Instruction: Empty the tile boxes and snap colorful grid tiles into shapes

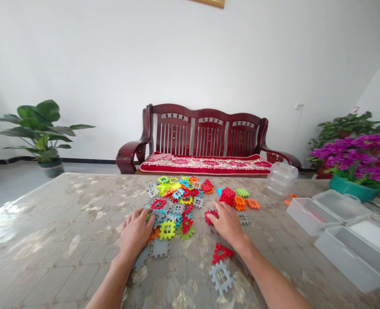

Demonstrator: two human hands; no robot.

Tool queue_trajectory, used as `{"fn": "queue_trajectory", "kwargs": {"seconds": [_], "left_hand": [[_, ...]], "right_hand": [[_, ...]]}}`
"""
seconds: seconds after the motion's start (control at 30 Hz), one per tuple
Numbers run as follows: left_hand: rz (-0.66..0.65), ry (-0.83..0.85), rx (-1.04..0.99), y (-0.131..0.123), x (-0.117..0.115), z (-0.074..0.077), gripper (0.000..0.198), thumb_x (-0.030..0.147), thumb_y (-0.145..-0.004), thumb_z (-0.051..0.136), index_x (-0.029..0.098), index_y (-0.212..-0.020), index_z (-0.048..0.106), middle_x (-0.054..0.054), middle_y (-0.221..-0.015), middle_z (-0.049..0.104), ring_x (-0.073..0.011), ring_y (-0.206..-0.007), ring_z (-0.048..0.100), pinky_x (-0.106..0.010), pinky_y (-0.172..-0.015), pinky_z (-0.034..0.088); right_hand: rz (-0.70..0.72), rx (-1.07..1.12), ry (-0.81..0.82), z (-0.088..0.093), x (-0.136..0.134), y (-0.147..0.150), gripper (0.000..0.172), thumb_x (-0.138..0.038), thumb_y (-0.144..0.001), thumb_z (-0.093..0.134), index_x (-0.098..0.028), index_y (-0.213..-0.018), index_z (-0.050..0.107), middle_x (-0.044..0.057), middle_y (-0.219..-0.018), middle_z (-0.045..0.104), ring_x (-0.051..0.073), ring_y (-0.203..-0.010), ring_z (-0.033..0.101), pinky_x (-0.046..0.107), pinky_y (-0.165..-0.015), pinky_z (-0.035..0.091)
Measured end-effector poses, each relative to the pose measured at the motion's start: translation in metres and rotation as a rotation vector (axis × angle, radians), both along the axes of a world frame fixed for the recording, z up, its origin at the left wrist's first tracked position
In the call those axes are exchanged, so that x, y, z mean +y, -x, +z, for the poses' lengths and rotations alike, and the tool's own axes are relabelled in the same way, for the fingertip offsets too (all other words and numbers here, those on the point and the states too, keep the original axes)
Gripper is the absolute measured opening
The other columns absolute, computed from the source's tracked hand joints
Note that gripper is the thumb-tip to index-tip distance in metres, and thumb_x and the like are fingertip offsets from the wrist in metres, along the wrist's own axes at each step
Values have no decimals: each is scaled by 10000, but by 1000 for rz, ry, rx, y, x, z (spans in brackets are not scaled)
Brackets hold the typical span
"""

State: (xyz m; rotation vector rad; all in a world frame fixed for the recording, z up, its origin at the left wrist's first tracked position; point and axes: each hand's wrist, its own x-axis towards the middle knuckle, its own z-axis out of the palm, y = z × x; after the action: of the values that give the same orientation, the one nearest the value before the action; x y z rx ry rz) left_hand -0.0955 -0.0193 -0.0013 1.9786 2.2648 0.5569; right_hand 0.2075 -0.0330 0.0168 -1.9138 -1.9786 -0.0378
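A pile of colourful plastic interlocking building pieces with toothed edges lies mid-table, with a yellow-green window piece (167, 230) near its front. At the pile's left edge rests my left hand (134, 229), fingers apart and curved over the pieces; I see nothing gripped in it. My right hand (227, 221) has its thumb and fingers around a red toothed piece (211, 216), right of the pile. Just beyond that hand stands a stack of red pieces (227, 195), beside orange pieces (239, 203). Nearer me lie a red triangle piece (221, 253) and a grey window piece (221, 277).
Open clear plastic boxes (354, 257) sit on the right of the patterned table (64, 240), with stacked clear containers (281, 179) behind. Purple flowers in a green pot (352, 189) stand at the far right. A wooden bench (209, 128) is beyond the table.
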Motion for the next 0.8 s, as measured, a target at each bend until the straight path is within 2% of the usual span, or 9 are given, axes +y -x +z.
{"fn": "queue_trajectory", "kwargs": {"seconds": [0.2, 0.47, 0.57, 0.7, 0.8], "left_hand": [[-4, 16, -5, 0, 0, 0, 459, 414, -948, 356, 267, -1283, 634, -98, -1374, 581, -304, -1255, 534, -460, -1084, 367], [-5, -2, -12, 0, 0, 0, 447, 418, -944, 361, 283, -1262, 644, -99, -1356, 598, -293, -1239, 541, -454, -1071, 372], [-1, -2, -3, 0, 0, 0, 448, 418, -946, 357, 284, -1263, 644, -95, -1357, 598, -290, -1239, 544, -449, -1073, 372], [0, -13, 7, 1, 1, -3, 454, 424, -946, 352, 290, -1269, 641, -90, -1350, 603, -287, -1234, 556, -448, -1072, 382], [0, -14, 3, 2, 2, -4, 449, 418, -947, 358, 288, -1270, 641, -87, -1355, 600, -287, -1243, 553, -449, -1076, 380]], "right_hand": [[16, -87, 33, 0, -5, 12, 572, -465, -809, 676, -216, -1313, 571, 114, -1256, 641, 283, -1174, 568, 375, -969, 438], [43, -65, 17, -6, -2, 15, 394, -284, -819, 643, -231, -1209, 641, 121, -1189, 679, 300, -1132, 585, 410, -978, 440], [89, 0, -1, -8, -1, 13, 403, -245, -809, 634, -230, -1211, 647, 112, -1201, 687, 295, -1156, 586, 414, -1015, 427], [125, 89, -81, 3, 2, 3, 442, -250, -815, 610, -192, -1253, 636, 103, -1246, 680, 264, -1157, 600, 391, -1045, 423], [66, 151, -177, 20, 9, -13, 458, -312, -825, 607, -179, -1262, 634, 96, -1234, 689, 257, -1151, 605, 388, -1031, 439]]}}
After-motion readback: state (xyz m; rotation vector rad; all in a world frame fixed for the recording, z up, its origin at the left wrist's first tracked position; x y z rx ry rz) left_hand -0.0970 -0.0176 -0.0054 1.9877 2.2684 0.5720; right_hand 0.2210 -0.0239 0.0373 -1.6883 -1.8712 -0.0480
